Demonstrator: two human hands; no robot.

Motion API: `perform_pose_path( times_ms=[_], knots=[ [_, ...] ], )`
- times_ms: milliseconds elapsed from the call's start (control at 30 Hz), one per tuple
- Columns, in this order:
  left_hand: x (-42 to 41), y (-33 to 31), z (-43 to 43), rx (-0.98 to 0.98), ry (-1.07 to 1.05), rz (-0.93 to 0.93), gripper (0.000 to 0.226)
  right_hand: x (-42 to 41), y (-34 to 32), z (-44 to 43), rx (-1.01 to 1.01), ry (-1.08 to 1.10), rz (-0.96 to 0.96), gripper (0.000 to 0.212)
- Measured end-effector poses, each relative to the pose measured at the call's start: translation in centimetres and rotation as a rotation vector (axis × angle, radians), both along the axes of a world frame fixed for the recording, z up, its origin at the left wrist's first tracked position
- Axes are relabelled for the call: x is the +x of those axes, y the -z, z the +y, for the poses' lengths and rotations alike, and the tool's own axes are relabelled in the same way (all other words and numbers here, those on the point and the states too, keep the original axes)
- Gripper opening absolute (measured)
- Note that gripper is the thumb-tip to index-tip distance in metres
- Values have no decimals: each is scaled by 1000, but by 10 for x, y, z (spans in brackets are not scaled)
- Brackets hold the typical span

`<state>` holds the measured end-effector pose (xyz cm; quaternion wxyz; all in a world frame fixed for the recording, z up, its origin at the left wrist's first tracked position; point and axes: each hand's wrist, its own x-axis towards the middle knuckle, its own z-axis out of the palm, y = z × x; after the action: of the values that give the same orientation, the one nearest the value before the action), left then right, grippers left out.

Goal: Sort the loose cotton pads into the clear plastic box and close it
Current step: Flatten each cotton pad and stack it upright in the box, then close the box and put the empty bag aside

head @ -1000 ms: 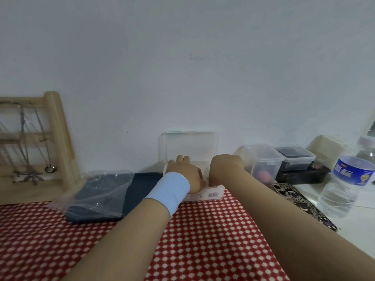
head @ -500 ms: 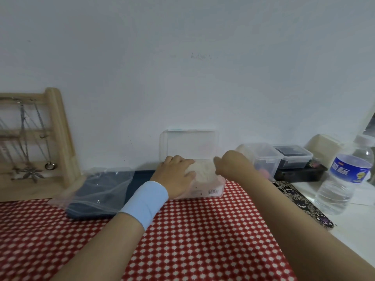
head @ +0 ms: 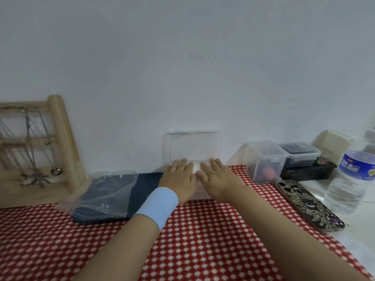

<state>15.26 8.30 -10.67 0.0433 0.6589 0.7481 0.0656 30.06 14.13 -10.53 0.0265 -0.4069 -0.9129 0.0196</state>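
Here, a clear rectangular plastic box [head: 201, 194] sits on the red-and-white checked tablecloth [head: 203, 240] against the white wall [head: 182, 78], its long side running left to right; its transparent lid [head: 192, 145] stands upright behind; white cotton pads [head: 195, 166] fill it; the left hand [head: 178, 179] and right hand [head: 220, 179] lie flat on them side by side, fingers straight, gripping nothing.

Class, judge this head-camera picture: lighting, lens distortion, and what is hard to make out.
Head view: light soft, no hard shadows. Head view: wide-angle distortion leans the wooden rack and water bottle outward. Head view: the clear box lid nearly vanishes against the wall; cotton pads between left hand and right hand show as a white patch.
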Motion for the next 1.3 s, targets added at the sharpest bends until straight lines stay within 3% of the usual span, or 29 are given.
perform_pose_path(
  times_ms=[100, 200, 267, 367, 467, 633, 767, 933, 1133, 1300],
  knots=[
    [1, 0, 4, -20, -9, -16, 56, -1, -7, -2, -114, 36, 20, 50],
    [-6, -12, 1, 14, -22, -311, 57, -1, -24, -1, -284, 111, 308, 49],
    [-16, -19, -1, 172, -79, -547, 54, 3, -33, 6, -269, 178, 591, 44],
    [-32, -31, -1, 458, -289, -735, 44, 10, -46, 22, -169, 315, 854, 40],
    [-44, -49, 3, 544, -456, -926, 48, 15, -60, 37, -357, 408, 911, 56],
    [-53, -70, -4, 428, -342, -1119, 49, 22, -71, 38, -436, 307, 942, 62],
    [-49, -69, -21, 419, -235, -1047, 33, 31, -69, 27, -348, 203, 838, 61],
    [-38, -54, -41, 325, -74, -651, 38, 43, -49, 4, -189, 146, 553, 38],
    [-23, -17, -47, 118, 63, -318, 47, 42, -25, -25, -147, 71, 270, 62],
    [-22, -10, -47, 108, 62, -135, 55, 38, -23, -33, -65, 54, 183, 55]
  ],
)
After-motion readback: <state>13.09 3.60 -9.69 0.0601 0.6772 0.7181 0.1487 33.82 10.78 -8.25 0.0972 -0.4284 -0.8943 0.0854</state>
